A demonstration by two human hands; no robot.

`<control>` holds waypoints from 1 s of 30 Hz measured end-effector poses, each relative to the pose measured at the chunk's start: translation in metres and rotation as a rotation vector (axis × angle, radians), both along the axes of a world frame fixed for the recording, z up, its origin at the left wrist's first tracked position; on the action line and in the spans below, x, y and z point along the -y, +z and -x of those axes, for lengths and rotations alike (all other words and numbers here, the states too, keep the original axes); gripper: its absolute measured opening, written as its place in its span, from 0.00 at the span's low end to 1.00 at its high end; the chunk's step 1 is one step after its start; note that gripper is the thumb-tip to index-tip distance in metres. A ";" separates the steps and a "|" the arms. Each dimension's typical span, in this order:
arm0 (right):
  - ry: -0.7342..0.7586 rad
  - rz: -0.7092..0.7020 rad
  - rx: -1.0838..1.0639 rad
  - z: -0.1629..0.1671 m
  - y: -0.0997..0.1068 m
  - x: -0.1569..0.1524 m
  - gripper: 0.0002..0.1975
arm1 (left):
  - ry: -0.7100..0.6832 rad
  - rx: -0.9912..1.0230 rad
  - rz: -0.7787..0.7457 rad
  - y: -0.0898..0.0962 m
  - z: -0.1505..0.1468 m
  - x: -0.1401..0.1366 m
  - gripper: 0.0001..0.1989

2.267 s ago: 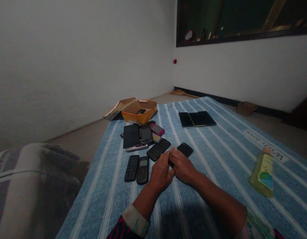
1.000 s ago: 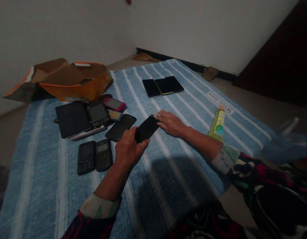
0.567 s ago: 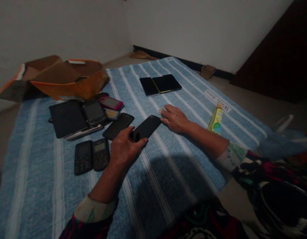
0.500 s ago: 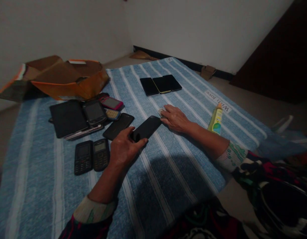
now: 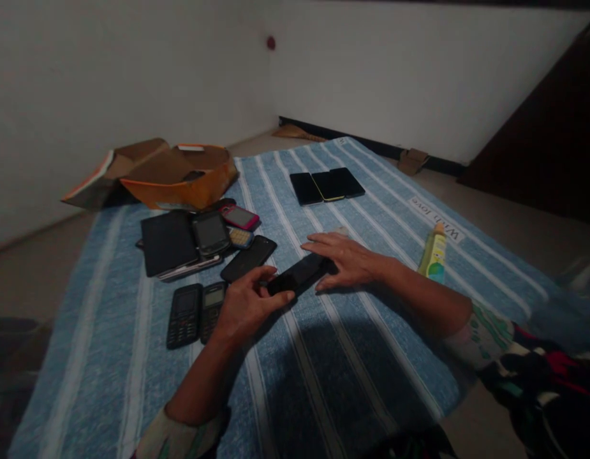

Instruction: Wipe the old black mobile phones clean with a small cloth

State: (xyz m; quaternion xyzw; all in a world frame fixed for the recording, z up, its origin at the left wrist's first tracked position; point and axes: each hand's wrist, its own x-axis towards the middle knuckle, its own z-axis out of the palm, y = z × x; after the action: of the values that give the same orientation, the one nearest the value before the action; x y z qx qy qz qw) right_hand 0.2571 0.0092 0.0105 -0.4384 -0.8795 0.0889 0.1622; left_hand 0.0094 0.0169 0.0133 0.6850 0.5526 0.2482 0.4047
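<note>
A black smartphone is held between both hands, its dark screen facing up. My left hand grips its near left end, with the thumb on the front edge and fingers along the back edge. My right hand is around the other end, fingers behind and thumb in front. A small whitish crumpled piece lies just beyond my right hand, partly hidden by it. Another black smartphone lies behind my left hand. Two keypad phones are to its left, one partly covered by the hand.
A torn orange cardboard box stands at the back left. Before it lie a black tablet-like item, a pink phone and a blue phone. Several dark smartphones sit in a row farther back. A yellow-green bottle lies right.
My right hand has left the whitish piece on the cloth and come to the smartphone's right end. My left hand keeps its grip. The camera view has shifted, so the scene sits lower and farther right.
</note>
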 end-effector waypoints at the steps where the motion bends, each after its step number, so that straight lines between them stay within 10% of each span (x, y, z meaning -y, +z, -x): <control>1: 0.033 0.041 -0.002 0.003 0.001 0.001 0.43 | -0.012 0.006 0.014 0.002 0.002 0.001 0.26; 17: 0.130 0.323 -0.174 0.011 0.001 0.008 0.44 | -0.166 -0.040 -0.128 0.008 0.016 0.005 0.30; 24: 0.034 0.048 -0.192 0.014 -0.001 0.016 0.36 | -0.254 0.051 -0.313 0.001 0.018 -0.010 0.35; 30: -0.212 -0.315 -0.219 0.005 -0.005 0.000 0.29 | -0.069 0.168 -0.348 -0.022 0.004 -0.018 0.36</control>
State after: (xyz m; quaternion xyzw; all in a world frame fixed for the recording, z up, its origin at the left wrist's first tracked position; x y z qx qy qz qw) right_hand 0.2521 0.0087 0.0050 -0.4856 -0.8086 -0.0202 0.3315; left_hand 0.0049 0.0351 -0.0091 0.7401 0.4418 0.3823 0.3330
